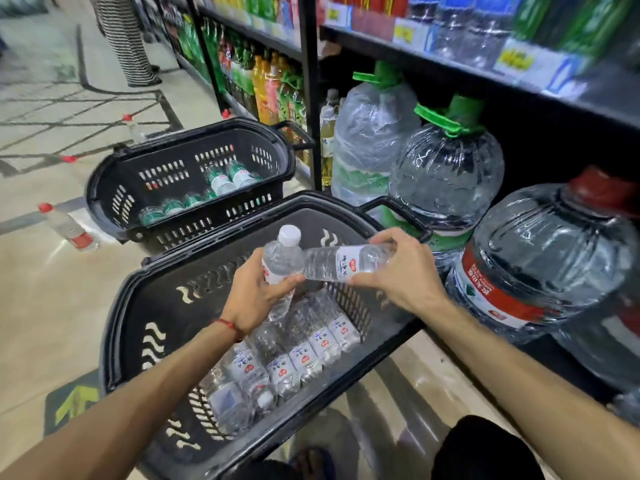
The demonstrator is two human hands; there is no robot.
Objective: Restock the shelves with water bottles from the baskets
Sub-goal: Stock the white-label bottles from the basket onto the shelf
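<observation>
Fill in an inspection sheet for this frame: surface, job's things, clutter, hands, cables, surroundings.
Surface: glossy tiled floor.
Job's things: near basket holds a row of clear bottles with white labels; far basket holds green-labelled bottles.
Clutter: red-capped bottles sit loose on the floor left of the baskets.
Hands: left hand grips a white-capped bottle upright; right hand grips a second bottle lying sideways, both above the near basket.
Cables: nothing seen.
Surroundings: large water jugs at right under a shelf, coloured drinks beyond, a person in striped clothing down the aisle.
</observation>
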